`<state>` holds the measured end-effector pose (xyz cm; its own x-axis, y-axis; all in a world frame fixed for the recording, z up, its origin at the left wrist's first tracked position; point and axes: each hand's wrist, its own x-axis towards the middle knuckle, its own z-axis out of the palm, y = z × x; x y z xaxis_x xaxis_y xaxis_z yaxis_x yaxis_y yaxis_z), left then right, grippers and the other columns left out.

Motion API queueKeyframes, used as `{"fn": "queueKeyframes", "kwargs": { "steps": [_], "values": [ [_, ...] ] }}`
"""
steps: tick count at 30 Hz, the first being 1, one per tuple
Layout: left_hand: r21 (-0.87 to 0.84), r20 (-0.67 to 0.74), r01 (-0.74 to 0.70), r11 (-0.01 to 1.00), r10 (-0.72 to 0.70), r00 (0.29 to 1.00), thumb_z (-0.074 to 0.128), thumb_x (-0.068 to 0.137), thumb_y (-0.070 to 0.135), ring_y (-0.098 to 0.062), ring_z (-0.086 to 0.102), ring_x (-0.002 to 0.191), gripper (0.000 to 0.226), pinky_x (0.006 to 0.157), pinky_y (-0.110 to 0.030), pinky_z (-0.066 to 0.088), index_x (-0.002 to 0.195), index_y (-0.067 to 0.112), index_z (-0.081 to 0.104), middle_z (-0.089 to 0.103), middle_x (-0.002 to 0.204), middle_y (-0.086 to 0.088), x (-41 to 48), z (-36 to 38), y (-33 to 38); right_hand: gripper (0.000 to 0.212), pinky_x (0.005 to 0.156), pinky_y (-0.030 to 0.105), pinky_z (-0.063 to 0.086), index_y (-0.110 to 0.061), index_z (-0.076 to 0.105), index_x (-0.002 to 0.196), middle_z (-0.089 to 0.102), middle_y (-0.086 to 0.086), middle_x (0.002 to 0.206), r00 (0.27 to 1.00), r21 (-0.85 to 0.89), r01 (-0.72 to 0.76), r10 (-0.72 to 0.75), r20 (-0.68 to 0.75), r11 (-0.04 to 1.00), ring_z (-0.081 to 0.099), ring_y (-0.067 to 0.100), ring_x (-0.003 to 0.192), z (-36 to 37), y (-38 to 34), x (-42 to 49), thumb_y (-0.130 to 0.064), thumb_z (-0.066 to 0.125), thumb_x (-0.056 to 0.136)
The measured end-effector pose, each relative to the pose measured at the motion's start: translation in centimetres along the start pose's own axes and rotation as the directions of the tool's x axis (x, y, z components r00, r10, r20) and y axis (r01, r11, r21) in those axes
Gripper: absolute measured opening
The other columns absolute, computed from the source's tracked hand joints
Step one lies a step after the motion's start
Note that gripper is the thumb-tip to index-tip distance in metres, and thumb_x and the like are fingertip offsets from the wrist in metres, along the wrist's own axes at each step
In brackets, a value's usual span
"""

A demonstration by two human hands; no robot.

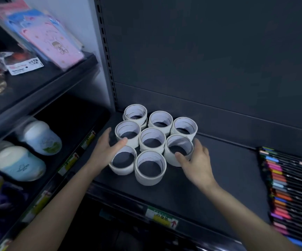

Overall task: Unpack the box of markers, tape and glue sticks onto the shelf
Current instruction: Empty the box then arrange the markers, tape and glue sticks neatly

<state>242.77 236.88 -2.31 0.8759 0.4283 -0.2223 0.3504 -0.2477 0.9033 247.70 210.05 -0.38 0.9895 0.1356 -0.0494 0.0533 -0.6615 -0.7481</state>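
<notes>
Several stacks of white tape rolls (pixel 153 140) stand close together on the dark shelf (pixel 228 171), near its left rear corner. My left hand (pixel 106 147) reaches in from the left; its thumb and fingers curl round the left-middle tape stack (pixel 127 132). My right hand (pixel 196 160) comes from the right and grips the front-right tape stack (pixel 178 151), thumb on its front wall, fingers behind it. A row of coloured markers (pixel 291 187) lies at the shelf's right end. No box or glue sticks are in view.
A slotted upright (pixel 106 57) separates this bay from the left one, which holds pale lidded jars (pixel 20 165) and, a shelf higher, pink and blue packets (pixel 52 42). A price label (pixel 162 217) sits on the shelf's front edge. Bare shelf lies between the tape and the markers.
</notes>
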Motion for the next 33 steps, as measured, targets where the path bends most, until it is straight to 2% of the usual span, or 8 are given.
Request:
{"fn": "queueKeyframes", "kwargs": {
  "steps": [5, 14, 17, 21, 24, 26, 30, 33],
  "values": [
    [-0.097, 0.072, 0.016, 0.995, -0.009, 0.997, 0.064, 0.073, 0.055, -0.017, 0.060, 0.110, 0.048, 0.100, -0.046, 0.046, 0.114, 0.031, 0.057, 0.064, 0.115, 0.009, 2.1, 0.6, 0.9, 0.044, 0.068, 0.021, 0.044, -0.018, 0.055, 0.114, 0.066, -0.006, 0.103, 0.972, 0.292, -0.231, 0.208, 0.108, 0.928, 0.061, 0.009, 0.093, 1.5, 0.7, 1.4, -0.034, 0.069, 0.076],
    [0.113, -0.135, -0.011, 0.994, 0.026, 0.990, 0.055, 0.089, 0.028, -0.020, 0.061, 0.094, 0.021, 0.083, -0.039, 0.049, 0.105, 0.017, 0.060, 0.065, 0.099, 0.001, 3.2, 1.5, 0.8, 0.042, 0.061, 0.013, 0.041, -0.017, 0.051, 0.115, 0.064, -0.008, 0.103, 0.969, 0.269, -0.241, 0.216, 0.118, 0.933, 0.060, 0.007, 0.090, 1.5, 0.9, 1.9, -0.024, 0.068, 0.077],
    [0.316, -0.194, 0.023, 0.948, 0.041, 0.980, 0.047, 0.091, 0.018, -0.029, 0.056, 0.083, 0.020, 0.063, -0.032, 0.036, 0.093, 0.000, 0.056, 0.062, 0.092, -0.013, 3.9, 2.3, 1.6, 0.040, 0.062, 0.017, 0.041, -0.016, 0.045, 0.113, 0.058, -0.008, 0.100, 0.964, 0.240, -0.255, 0.226, 0.142, 0.937, 0.056, 0.009, 0.088, 1.3, 1.0, 1.9, -0.024, 0.067, 0.081],
    [0.453, -0.204, 0.073, 0.888, 0.023, 0.979, 0.041, 0.094, 0.010, -0.037, 0.054, 0.090, 0.020, 0.068, -0.033, 0.034, 0.091, -0.007, 0.052, 0.058, 0.101, -0.026, 4.4, 2.5, 2.6, 0.040, 0.070, 0.026, 0.049, -0.019, 0.056, 0.106, 0.066, -0.005, 0.098, 0.958, 0.203, -0.254, 0.217, 0.188, 0.946, 0.063, 0.013, 0.090, 1.0, 1.2, 2.2, -0.040, 0.063, 0.072],
    [0.465, -0.175, 0.082, 0.881, 0.001, 0.985, 0.039, 0.095, 0.010, -0.035, 0.052, 0.088, 0.019, 0.069, -0.033, 0.035, 0.089, -0.004, 0.050, 0.058, 0.103, -0.027, 4.5, 2.4, 2.7, 0.015, 0.060, 0.021, 0.042, -0.019, 0.058, 0.084, 0.062, -0.006, 0.082, 0.959, 0.245, -0.259, 0.219, 0.177, 0.934, 0.058, 0.009, 0.075, 0.0, 0.7, 2.9, -0.033, 0.062, 0.083],
    [0.449, -0.146, 0.100, 0.888, -0.038, 0.989, 0.039, 0.096, 0.017, -0.034, 0.052, 0.090, 0.025, 0.073, -0.034, 0.038, 0.092, -0.004, 0.050, 0.058, 0.106, -0.026, 4.8, 2.2, 2.8, 0.020, 0.056, 0.020, 0.037, -0.019, 0.051, 0.076, 0.056, -0.008, 0.076, 0.963, 0.297, -0.259, 0.224, 0.148, 0.919, 0.053, 0.007, 0.069, -0.6, 0.4, 3.7, -0.031, 0.061, 0.089],
    [0.355, -0.137, 0.120, 0.927, -0.075, 0.988, 0.048, 0.092, 0.045, -0.036, 0.053, 0.112, 0.054, 0.088, -0.037, 0.041, 0.120, -0.001, 0.051, 0.057, 0.122, -0.020, 6.4, 1.8, 4.2, 0.018, 0.066, 0.027, 0.051, -0.019, 0.061, 0.089, 0.067, -0.001, 0.091, 0.963, 0.336, -0.268, 0.252, 0.093, 0.903, 0.063, 0.013, 0.083, -1.0, 0.0, 6.5, -0.036, 0.063, 0.086],
    [0.321, -0.153, 0.099, 0.942, -0.051, 0.987, 0.051, 0.092, 0.043, -0.035, 0.054, 0.111, 0.054, 0.087, -0.035, 0.041, 0.120, -0.003, 0.052, 0.058, 0.122, -0.017, 9.3, 1.5, 5.6, 0.031, 0.079, 0.039, 0.056, -0.012, 0.062, 0.096, 0.069, 0.007, 0.095, 0.945, 0.333, -0.326, 0.314, 0.090, 0.885, 0.067, 0.022, 0.086, -0.8, -0.3, 8.9, -0.039, 0.063, 0.081]
  ]
}}
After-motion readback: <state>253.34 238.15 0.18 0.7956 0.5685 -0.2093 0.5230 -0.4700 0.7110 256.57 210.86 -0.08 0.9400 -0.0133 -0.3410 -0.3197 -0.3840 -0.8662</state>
